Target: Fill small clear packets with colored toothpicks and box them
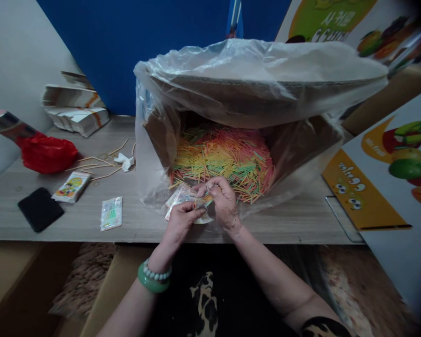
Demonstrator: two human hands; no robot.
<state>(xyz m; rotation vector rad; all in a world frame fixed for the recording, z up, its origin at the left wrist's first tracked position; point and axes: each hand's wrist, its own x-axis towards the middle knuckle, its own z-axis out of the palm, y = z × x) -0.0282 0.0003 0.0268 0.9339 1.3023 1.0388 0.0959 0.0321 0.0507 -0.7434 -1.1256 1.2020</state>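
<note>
My left hand (pixel 183 219), with green bracelets at the wrist, pinches the edge of a small clear printed packet (pixel 199 204). My right hand (pixel 224 201) is closed at the packet's upper right side, fingertips pressed together around a few thin coloured sticks that are partly hidden. More flat packets (pixel 175 199) lie beneath and left of my left hand. Just beyond both hands, a cardboard box lined with clear plastic (pixel 154 135) lies open toward me, holding a heap of yellow, green, pink and orange sticks (pixel 224 159).
On the grey table (pixel 266 227) at left lie a filled packet (pixel 111 213), a black pad (pixel 40 209), a small printed stack (pixel 71 186), a red bag (pixel 48 152) and paper bundles (pixel 79 119). Printed fruit cartons (pixel 375 187) stand at right.
</note>
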